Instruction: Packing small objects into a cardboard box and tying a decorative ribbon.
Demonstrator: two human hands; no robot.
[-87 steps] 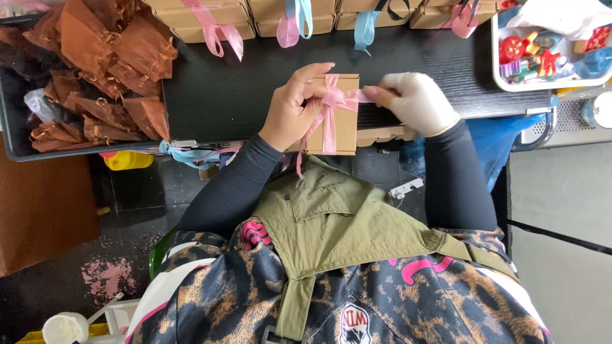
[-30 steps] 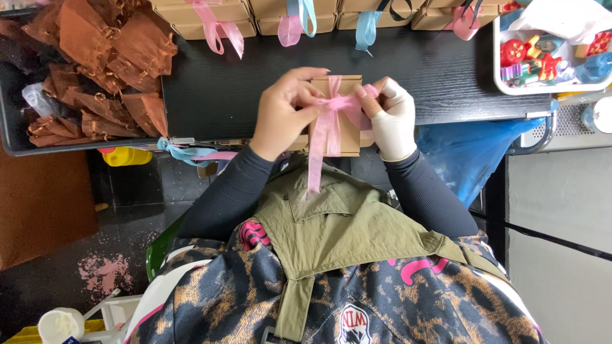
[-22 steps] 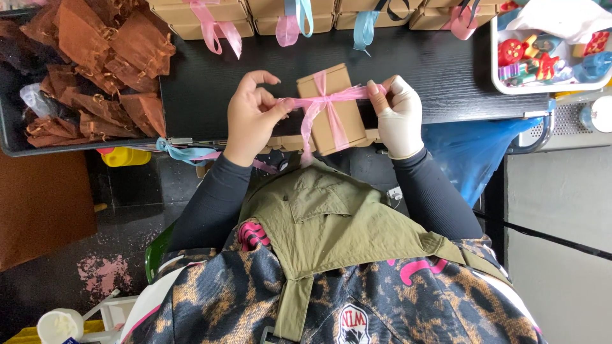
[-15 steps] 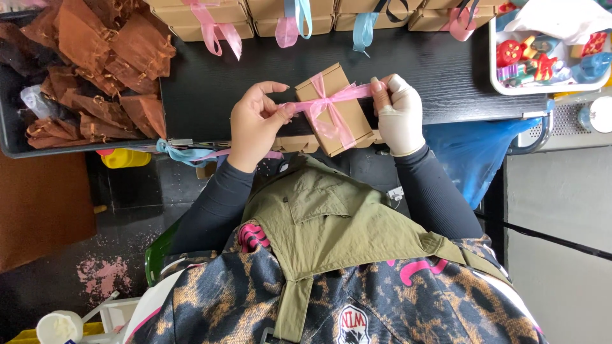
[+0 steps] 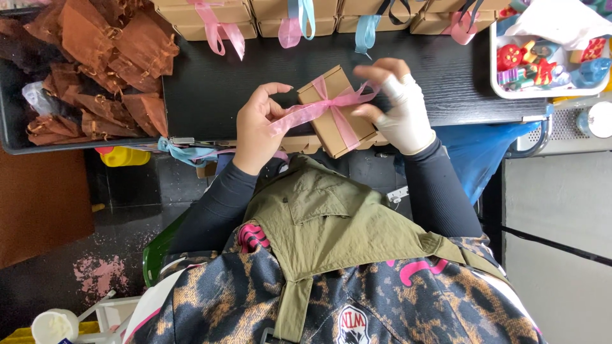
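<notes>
- A small brown cardboard box is held tilted just above the near edge of the black desk, between the two hands.
- A pink ribbon already crosses the box lid both ways, and the strands meet at a knot near the lid's middle, so the wrapping looks done.
- The left hand pinches one ribbon end between thumb and fingers, which are closed on the strand and draw it out to the left of the box.
- The right hand, in a white glove, has its fingers partly curled at the box's right side; they seem to hold the other ribbon end, though the exact grip is blurred.
- No bow loops show on the knot, so by my judgement the bow is what remains.
- Along the far edge of the desk stands a row of like boxes already tied with pink, blue and dark ribbons.
- A dark tray of brown fabric pouches sits to the left, and a white tray of small coloured toys to the right, both well apart from the hands.
</notes>
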